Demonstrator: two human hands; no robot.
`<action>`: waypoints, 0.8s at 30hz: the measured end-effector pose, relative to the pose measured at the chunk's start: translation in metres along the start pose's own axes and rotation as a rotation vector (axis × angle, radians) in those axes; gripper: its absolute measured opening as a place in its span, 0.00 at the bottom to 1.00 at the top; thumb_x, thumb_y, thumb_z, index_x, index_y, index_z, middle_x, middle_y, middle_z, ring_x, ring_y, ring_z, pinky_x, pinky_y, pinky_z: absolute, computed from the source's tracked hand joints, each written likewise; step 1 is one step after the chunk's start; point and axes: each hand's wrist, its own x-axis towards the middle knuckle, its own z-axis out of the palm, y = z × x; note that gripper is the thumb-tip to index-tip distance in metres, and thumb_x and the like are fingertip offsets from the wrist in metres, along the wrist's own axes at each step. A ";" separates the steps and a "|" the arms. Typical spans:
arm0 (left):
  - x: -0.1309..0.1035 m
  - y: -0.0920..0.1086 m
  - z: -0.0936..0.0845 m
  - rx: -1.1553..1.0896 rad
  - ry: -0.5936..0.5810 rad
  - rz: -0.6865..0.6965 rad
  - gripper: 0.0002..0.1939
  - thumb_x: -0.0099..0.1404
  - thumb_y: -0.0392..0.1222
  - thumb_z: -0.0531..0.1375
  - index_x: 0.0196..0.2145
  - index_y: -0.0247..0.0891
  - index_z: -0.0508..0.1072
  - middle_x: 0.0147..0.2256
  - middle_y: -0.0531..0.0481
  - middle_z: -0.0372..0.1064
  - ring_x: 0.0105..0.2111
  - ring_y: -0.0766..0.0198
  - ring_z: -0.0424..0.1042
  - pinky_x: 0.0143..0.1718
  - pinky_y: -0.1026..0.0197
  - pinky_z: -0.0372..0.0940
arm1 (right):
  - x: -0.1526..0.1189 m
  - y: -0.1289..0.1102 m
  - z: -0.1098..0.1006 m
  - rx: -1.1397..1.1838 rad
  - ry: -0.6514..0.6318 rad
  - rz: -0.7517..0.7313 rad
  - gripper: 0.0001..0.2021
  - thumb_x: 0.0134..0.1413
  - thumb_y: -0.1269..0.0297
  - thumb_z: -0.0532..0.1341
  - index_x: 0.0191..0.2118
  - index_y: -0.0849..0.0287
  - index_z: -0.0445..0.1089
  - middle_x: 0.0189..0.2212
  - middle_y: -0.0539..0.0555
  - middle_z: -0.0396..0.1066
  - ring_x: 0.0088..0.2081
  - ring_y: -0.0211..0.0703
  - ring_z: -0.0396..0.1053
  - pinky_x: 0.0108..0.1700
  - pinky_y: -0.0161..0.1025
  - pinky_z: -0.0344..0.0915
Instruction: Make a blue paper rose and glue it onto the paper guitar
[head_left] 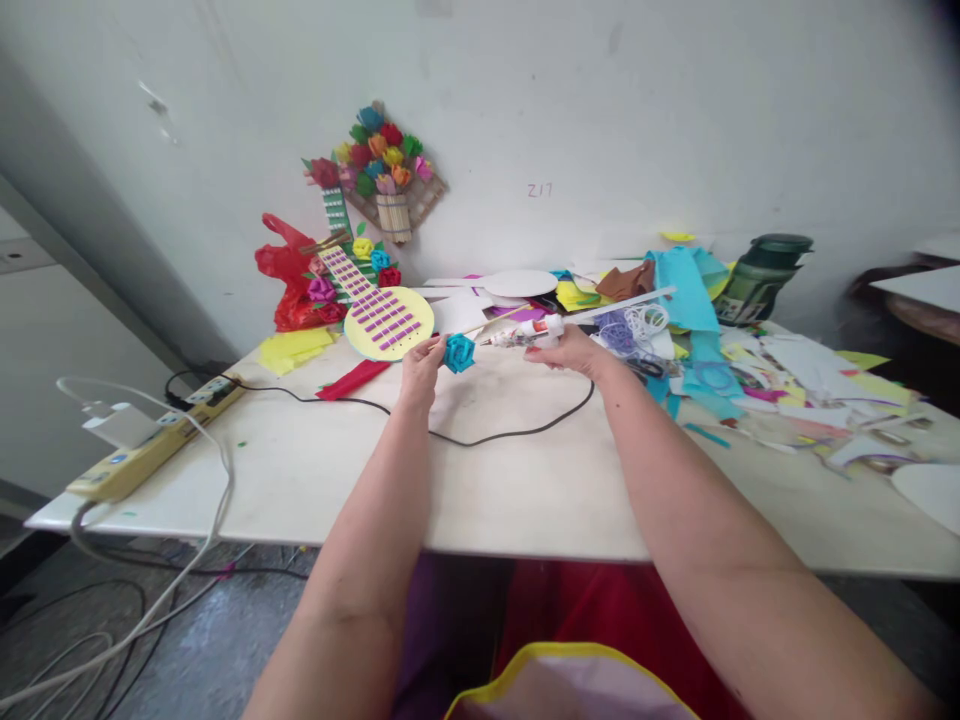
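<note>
In my left hand (424, 366) is a blue paper flower (460, 353), gripped between the fingertips and turned to the right. My right hand (574, 352) is wrapped round a hot glue gun (525, 333), whose nozzle points left and sits close to the flower. A long white glue stick (630, 303) sticks out of the gun's back end. Just behind the left hand lies a yellow paper guitar shape (390, 325) with purple strips woven through it. A thin wooden stick (499, 319) shows behind the flower; whether it joins the flower I cannot tell.
A black cord (480, 441) loops over the table. At the left edge lies a power strip (150, 440) with a white charger. Paper scraps (795, 390) and a green bottle (761, 280) are on the right. A paper-flower bouquet (386, 165) leans on the wall; a red bag (289, 270) stands nearby.
</note>
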 end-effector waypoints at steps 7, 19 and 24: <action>0.005 0.001 -0.006 -0.023 0.140 0.011 0.14 0.47 0.45 0.65 0.30 0.33 0.75 0.23 0.51 0.70 0.25 0.67 0.68 0.33 0.62 0.65 | 0.007 0.007 0.011 -0.729 0.099 0.067 0.21 0.44 0.52 0.60 0.46 0.53 0.69 0.40 0.56 0.73 0.41 0.50 0.69 0.38 0.39 0.61; 0.002 -0.006 -0.007 -0.096 0.019 -0.185 0.10 0.49 0.41 0.62 0.30 0.34 0.73 0.25 0.49 0.70 0.26 0.65 0.69 0.33 0.59 0.65 | 0.006 0.009 0.027 -0.938 -0.124 0.115 0.16 0.53 0.63 0.52 0.47 0.57 0.68 0.44 0.62 0.67 0.44 0.51 0.65 0.42 0.41 0.59; 0.001 -0.005 -0.006 -0.069 -0.068 -0.226 0.09 0.50 0.41 0.62 0.30 0.34 0.72 0.25 0.49 0.69 0.25 0.66 0.68 0.31 0.60 0.66 | 0.002 -0.004 0.029 -0.965 0.136 -0.022 0.14 0.53 0.61 0.52 0.37 0.59 0.73 0.39 0.62 0.68 0.44 0.53 0.63 0.44 0.44 0.55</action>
